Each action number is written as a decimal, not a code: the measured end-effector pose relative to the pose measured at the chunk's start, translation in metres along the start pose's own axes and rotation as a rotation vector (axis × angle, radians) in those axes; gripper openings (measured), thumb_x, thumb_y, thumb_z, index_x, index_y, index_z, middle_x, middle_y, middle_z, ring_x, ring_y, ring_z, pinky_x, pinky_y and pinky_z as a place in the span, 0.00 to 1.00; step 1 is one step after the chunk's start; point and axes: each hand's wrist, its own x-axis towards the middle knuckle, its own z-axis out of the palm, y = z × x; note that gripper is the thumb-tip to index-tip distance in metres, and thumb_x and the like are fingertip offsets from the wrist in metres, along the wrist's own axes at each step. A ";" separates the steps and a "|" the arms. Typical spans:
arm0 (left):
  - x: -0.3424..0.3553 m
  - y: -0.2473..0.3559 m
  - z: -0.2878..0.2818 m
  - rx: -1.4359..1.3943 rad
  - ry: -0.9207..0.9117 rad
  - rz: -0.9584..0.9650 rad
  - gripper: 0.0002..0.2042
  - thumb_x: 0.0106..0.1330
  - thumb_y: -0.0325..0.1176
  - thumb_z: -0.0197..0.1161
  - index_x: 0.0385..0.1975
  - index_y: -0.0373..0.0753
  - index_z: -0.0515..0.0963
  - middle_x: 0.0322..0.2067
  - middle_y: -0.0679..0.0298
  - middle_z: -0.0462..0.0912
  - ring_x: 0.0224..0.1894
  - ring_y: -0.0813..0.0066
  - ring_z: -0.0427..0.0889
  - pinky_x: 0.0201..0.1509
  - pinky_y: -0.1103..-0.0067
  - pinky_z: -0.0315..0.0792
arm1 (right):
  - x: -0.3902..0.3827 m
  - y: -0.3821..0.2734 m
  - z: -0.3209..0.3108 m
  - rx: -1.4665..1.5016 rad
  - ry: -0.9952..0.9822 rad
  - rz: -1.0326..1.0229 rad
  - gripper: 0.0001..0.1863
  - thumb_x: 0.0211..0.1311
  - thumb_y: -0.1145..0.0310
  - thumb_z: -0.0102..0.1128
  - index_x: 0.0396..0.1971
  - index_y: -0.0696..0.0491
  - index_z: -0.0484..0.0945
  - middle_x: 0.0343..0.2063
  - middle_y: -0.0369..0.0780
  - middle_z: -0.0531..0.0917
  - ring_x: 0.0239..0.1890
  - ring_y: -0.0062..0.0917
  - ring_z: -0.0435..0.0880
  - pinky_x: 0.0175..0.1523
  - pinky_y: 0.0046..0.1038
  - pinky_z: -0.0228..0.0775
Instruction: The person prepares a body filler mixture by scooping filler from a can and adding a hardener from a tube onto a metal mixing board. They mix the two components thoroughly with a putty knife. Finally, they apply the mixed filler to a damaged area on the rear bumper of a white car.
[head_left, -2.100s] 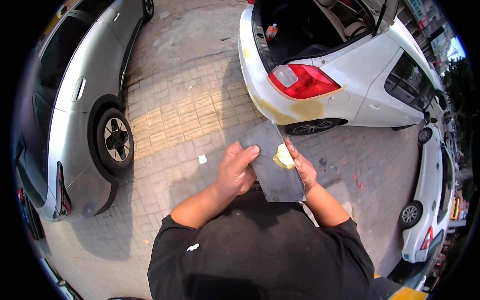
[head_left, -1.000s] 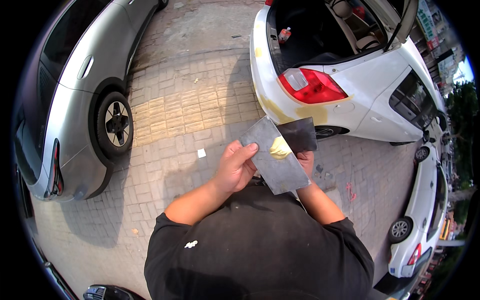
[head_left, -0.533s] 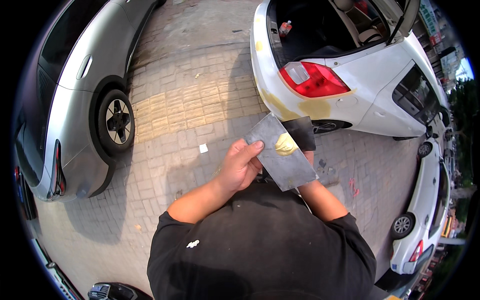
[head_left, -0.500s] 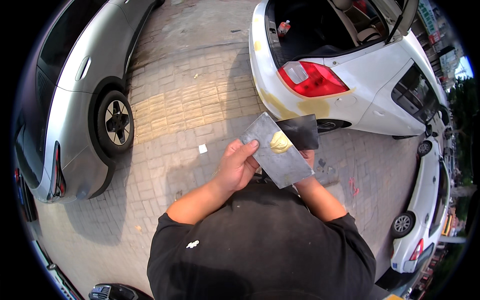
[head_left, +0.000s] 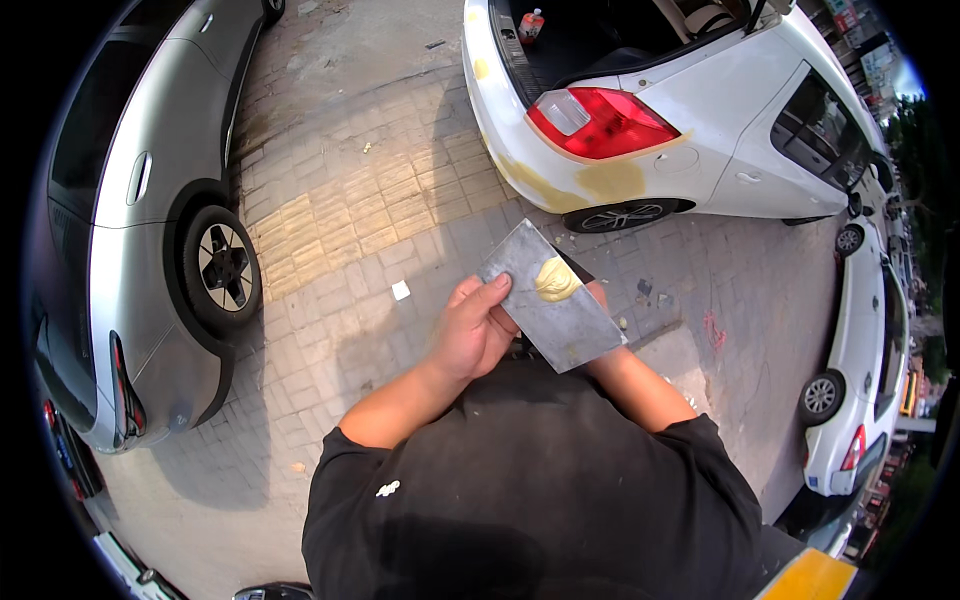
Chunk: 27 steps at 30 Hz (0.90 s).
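Note:
My left hand is closed on the left edge of a flat grey mixing board, its thumb on the upper face. A swirled dab of pale yellow putty sits on that face. Behind the board, my right hand is mostly hidden. Next to it, only a sliver of a dark flat spreader shows past the board's upper right edge. Ahead to the right stands a white car with its trunk open and matching yellow patches around its red tail light.
A silver car stands on the left. Paving lies between the cars, with a white scrap on it. A bottle is in the open trunk. Another white car is parked at the right. Something yellow shows at lower right.
The dark spreader has gone from sticking out on the right to mostly behind the board. My view has shifted, so the white car sits further left and higher.

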 end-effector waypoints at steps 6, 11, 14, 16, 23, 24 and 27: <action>-0.001 -0.017 -0.023 0.022 0.170 -0.237 0.16 0.71 0.32 0.51 0.52 0.26 0.70 0.49 0.51 0.79 0.51 0.61 0.80 0.58 0.66 0.74 | 0.006 0.001 -0.056 0.685 -0.232 -0.164 0.21 0.65 0.52 0.52 0.48 0.52 0.66 0.28 0.36 0.72 0.26 0.23 0.72 0.34 0.20 0.68; 0.014 -0.051 -0.028 0.022 0.086 -0.610 0.16 0.72 0.32 0.50 0.51 0.23 0.70 0.50 0.50 0.78 0.53 0.60 0.79 0.59 0.65 0.73 | -0.003 0.035 -0.048 0.684 -0.091 -0.119 0.22 0.62 0.50 0.56 0.46 0.51 0.69 0.31 0.36 0.72 0.30 0.22 0.72 0.35 0.21 0.67; 0.029 -0.055 -0.013 0.009 0.007 -0.631 0.17 0.72 0.32 0.52 0.52 0.23 0.70 0.51 0.51 0.78 0.53 0.62 0.79 0.59 0.67 0.72 | -0.004 0.055 -0.050 0.557 0.118 0.004 0.22 0.61 0.49 0.57 0.45 0.51 0.70 0.34 0.36 0.73 0.33 0.21 0.73 0.38 0.22 0.68; 0.038 -0.053 -0.012 0.054 -0.048 -0.627 0.18 0.71 0.32 0.52 0.52 0.23 0.70 0.51 0.51 0.78 0.53 0.62 0.78 0.60 0.67 0.71 | 0.002 0.061 -0.060 0.292 0.146 0.004 0.24 0.61 0.48 0.57 0.46 0.52 0.70 0.35 0.35 0.73 0.36 0.20 0.73 0.40 0.24 0.69; 0.042 -0.043 -0.020 0.018 0.012 -0.613 0.17 0.71 0.33 0.52 0.53 0.27 0.70 0.50 0.55 0.78 0.54 0.65 0.79 0.59 0.69 0.72 | 0.005 0.007 -0.059 0.682 -0.111 -0.143 0.36 0.49 0.40 0.68 0.43 0.53 0.63 0.27 0.33 0.67 0.28 0.17 0.69 0.33 0.21 0.66; 0.040 -0.046 -0.025 0.019 0.027 -0.610 0.17 0.71 0.33 0.52 0.53 0.27 0.70 0.50 0.55 0.78 0.54 0.65 0.79 0.58 0.68 0.72 | 0.005 0.011 -0.057 0.603 -0.060 -0.189 0.30 0.56 0.43 0.63 0.41 0.52 0.64 0.27 0.33 0.67 0.27 0.18 0.68 0.32 0.21 0.65; 0.046 -0.039 -0.025 0.022 0.029 -0.542 0.18 0.71 0.34 0.52 0.54 0.27 0.69 0.50 0.54 0.78 0.54 0.63 0.79 0.58 0.67 0.73 | 0.023 0.034 -0.060 0.662 -0.207 -0.083 0.27 0.63 0.49 0.57 0.52 0.55 0.67 0.40 0.36 0.74 0.41 0.20 0.75 0.46 0.24 0.69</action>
